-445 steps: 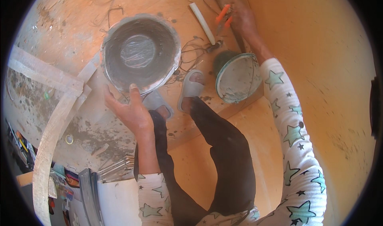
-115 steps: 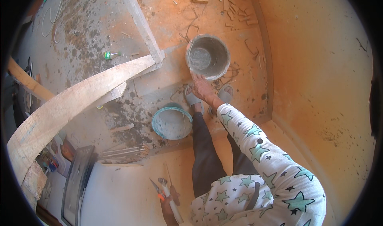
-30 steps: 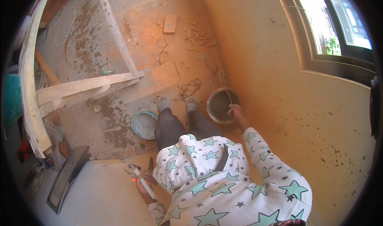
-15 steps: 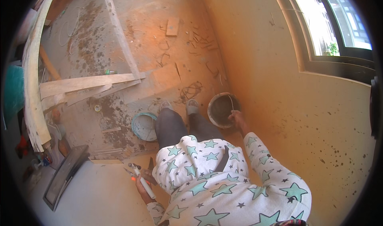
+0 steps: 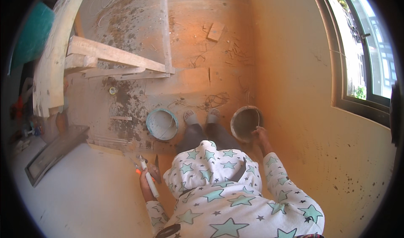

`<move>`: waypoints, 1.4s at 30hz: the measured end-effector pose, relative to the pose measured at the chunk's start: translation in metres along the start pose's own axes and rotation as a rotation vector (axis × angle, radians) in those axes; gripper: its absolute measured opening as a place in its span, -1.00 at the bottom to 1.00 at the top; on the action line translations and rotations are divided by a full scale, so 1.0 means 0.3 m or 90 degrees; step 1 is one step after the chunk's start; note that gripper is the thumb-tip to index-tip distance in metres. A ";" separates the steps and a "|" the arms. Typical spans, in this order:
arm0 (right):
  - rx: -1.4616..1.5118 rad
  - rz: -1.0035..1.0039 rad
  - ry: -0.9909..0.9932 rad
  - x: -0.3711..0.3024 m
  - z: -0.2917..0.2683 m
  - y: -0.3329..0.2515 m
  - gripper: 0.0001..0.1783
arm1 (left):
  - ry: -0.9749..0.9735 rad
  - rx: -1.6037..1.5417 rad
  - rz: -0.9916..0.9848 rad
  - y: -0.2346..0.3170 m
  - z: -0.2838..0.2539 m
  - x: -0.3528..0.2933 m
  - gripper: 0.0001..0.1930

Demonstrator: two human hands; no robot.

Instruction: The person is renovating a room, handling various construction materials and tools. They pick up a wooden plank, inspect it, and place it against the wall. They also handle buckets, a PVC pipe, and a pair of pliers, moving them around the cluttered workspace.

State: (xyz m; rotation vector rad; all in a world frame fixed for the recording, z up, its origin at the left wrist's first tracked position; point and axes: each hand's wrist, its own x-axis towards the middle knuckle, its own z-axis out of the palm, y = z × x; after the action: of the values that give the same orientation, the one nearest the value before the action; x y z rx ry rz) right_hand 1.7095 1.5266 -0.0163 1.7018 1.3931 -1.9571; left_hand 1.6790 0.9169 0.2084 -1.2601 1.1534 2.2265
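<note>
My right hand [image 5: 260, 134] is closed round the thin wire handle of a dark bucket [image 5: 235, 126] with a greyish rim, standing by the wall to the right of my feet. Down at the left, my left hand [image 5: 145, 180] grips a white tube-shaped tool [image 5: 150, 182]. Next to it a bit of orange and a dark pointed blade show, probably from other tools in the same hand; their kind is unclear. In front of my left leg stands a second bucket [image 5: 162, 125] with a teal rim, its inside coated pale grey and its wire handle lying across it.
A wooden frame of planks [image 5: 122, 59] reaches across the floor at the left. Wood scraps [image 5: 216, 32] and tangled wire [image 5: 216, 100] lie ahead of my feet. A dark rectangular frame [image 5: 54, 154] is at the left. An open window [image 5: 370, 48] is set in the right wall.
The whole view has shifted, so the buckets and planks appear in new places. My right hand stays on the bucket's handle, and my left hand keeps its hold on the white tool.
</note>
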 end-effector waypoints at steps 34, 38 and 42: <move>-0.257 -0.119 -0.204 -0.083 0.419 -0.482 -0.81 | 0.104 -0.223 0.231 0.012 -0.184 -0.115 -0.41; -0.303 -0.139 -0.254 -0.091 0.439 -0.532 -0.80 | 0.095 -0.269 0.269 0.000 -0.158 -0.150 -0.50; -0.353 -0.171 -0.256 -0.089 0.466 -0.579 -0.76 | 0.079 -0.274 0.335 0.012 -0.090 -0.220 -0.57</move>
State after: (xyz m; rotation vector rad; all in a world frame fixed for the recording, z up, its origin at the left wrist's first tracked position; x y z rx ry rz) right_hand 1.5076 1.5060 0.0803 0.8647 1.8345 -1.6730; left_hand 1.7282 0.8999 0.2572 -1.3872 1.1966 2.9460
